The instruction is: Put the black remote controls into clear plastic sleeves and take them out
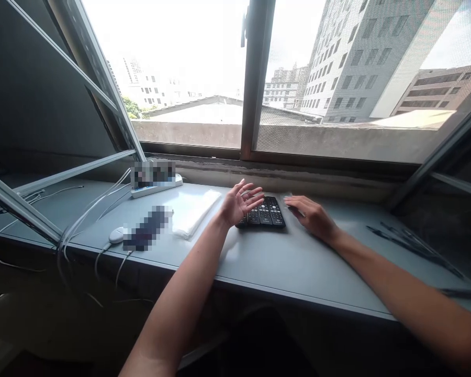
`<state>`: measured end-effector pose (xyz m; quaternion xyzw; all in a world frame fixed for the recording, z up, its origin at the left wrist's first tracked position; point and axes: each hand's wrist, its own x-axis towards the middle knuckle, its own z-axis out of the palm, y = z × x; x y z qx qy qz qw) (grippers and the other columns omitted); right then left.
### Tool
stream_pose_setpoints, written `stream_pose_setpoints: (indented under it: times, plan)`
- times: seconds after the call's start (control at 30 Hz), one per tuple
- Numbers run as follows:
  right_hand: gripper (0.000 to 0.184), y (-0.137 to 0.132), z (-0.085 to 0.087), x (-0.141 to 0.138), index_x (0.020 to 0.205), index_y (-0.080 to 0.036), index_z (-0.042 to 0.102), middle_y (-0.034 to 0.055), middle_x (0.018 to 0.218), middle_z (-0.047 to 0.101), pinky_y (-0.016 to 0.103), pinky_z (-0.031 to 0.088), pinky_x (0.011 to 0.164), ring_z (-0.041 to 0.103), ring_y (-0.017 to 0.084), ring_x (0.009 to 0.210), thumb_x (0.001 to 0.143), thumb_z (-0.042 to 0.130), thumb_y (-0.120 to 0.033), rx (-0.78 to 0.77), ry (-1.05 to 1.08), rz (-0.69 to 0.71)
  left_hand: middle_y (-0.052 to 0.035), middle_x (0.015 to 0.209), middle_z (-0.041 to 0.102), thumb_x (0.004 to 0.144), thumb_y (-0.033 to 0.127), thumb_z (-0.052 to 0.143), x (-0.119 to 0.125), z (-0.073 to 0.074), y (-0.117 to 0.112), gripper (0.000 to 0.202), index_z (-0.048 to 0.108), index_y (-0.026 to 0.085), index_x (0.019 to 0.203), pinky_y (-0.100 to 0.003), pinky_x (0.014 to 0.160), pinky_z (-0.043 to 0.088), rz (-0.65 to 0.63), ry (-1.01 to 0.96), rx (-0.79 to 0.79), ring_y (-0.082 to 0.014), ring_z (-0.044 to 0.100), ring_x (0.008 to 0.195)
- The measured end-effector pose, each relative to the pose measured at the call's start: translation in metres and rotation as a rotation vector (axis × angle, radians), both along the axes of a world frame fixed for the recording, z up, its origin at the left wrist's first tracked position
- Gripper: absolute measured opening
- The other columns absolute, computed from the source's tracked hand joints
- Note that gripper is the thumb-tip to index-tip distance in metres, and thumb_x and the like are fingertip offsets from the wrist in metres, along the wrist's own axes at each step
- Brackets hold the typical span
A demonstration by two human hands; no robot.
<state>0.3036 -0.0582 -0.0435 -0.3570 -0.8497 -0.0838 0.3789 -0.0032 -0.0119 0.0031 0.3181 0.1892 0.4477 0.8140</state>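
Several black remote controls (266,211) lie side by side on the grey ledge (282,262) under the window. My left hand (240,201) hovers at their left edge, palm turned up and inward, fingers spread and holding nothing. My right hand (312,215) rests palm down on the ledge just right of the remotes, fingers stretched toward them, with nothing visibly in it.
A stack of clear plastic bags (192,209) lies left of the remotes. Further left are a white power strip (157,186), a small white device (116,235) and several white cables (78,222). Thin dark strips (412,246) lie at the right. Slanted metal window frames (31,214) stand at both sides.
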Motion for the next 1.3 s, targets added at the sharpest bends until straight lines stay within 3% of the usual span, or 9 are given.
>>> stream_pose_setpoints:
  times: [0.13,0.43,0.67,0.87,1.3]
  plan:
    - [0.02,0.0,-0.011,-0.003,0.115,-0.023,0.075,0.0121,0.128,0.079,0.055,0.063,0.105,0.075,0.031,0.121,0.099,0.065,-0.015,-0.077,0.027,0.006,-0.0229,0.144,0.069,0.105,0.046,0.064,0.0,0.001,0.0,0.053,0.056,0.015,0.147,-0.045,0.109,0.062,0.003,-0.003,0.011,-0.032,0.074,0.127]
    - [0.01,-0.01,-0.004,-0.008,0.103,-0.025,0.071,0.0103,0.119,0.075,0.051,0.062,0.1,0.074,0.031,0.114,0.094,0.072,-0.025,-0.261,0.125,-0.038,-0.0206,0.14,0.072,0.106,0.045,0.065,0.002,-0.002,0.002,0.043,0.064,0.016,0.139,-0.044,0.109,0.062,0.039,0.016,0.023,-0.0307,0.075,0.125]
    - [0.032,-0.011,-0.002,0.002,0.108,-0.023,0.078,0.0132,0.122,0.074,0.057,0.058,0.109,0.072,0.036,0.12,0.091,0.082,-0.05,-0.467,0.124,-0.048,-0.0204,0.137,0.072,0.105,0.045,0.065,0.001,-0.001,0.002,0.042,0.067,0.015,0.135,-0.044,0.11,0.06,0.038,0.01,0.025,-0.0305,0.074,0.124]
    - [0.045,-0.018,0.005,0.0,0.115,-0.026,0.083,0.014,0.127,0.073,0.057,0.057,0.113,0.07,0.038,0.129,0.089,0.084,-0.062,-0.505,0.079,-0.007,-0.0205,0.136,0.073,0.105,0.045,0.064,-0.001,0.002,0.0,0.041,0.069,0.014,0.132,-0.043,0.111,0.06,0.036,0.009,0.03,-0.0302,0.075,0.124]
    - [0.03,-0.028,0.016,-0.01,0.102,-0.027,0.085,0.0094,0.113,0.081,0.051,0.059,0.104,0.075,0.032,0.111,0.101,0.072,-0.054,-0.517,0.155,-0.018,-0.0166,0.125,0.078,0.106,0.047,0.063,-0.001,0.001,0.002,0.042,0.071,0.016,0.133,-0.042,0.106,0.062,0.05,0.023,0.045,-0.0278,0.077,0.115]
